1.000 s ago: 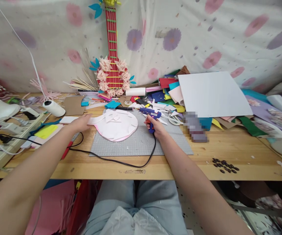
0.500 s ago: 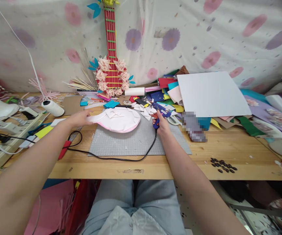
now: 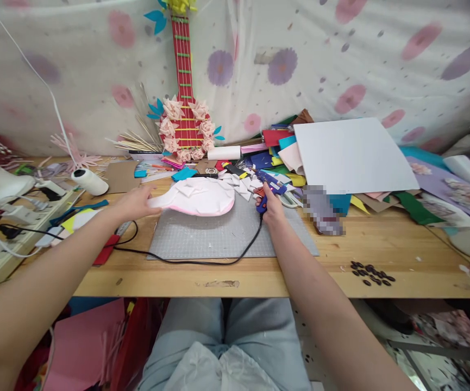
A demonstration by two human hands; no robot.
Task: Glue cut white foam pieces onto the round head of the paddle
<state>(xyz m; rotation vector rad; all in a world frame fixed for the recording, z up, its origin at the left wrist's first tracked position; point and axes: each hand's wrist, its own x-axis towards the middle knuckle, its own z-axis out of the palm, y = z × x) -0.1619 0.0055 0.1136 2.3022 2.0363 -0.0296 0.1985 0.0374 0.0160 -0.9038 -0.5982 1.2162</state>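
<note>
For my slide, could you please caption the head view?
Left hand holds a pink-edged white foam piece; right hand grips a blue glue gun.

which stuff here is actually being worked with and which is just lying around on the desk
In use:
left hand gripping the white-and-pink foam shape
right hand holding the blue glue gun
grey cutting mat beneath them

Lying about:
white board
red paper guitar
thread spool
dark beads

foam shape [image 3: 200, 196] on cutting mat [image 3: 226, 236] | glue gun [image 3: 268, 190] right of it | buttons [image 3: 371, 273] far right
</note>
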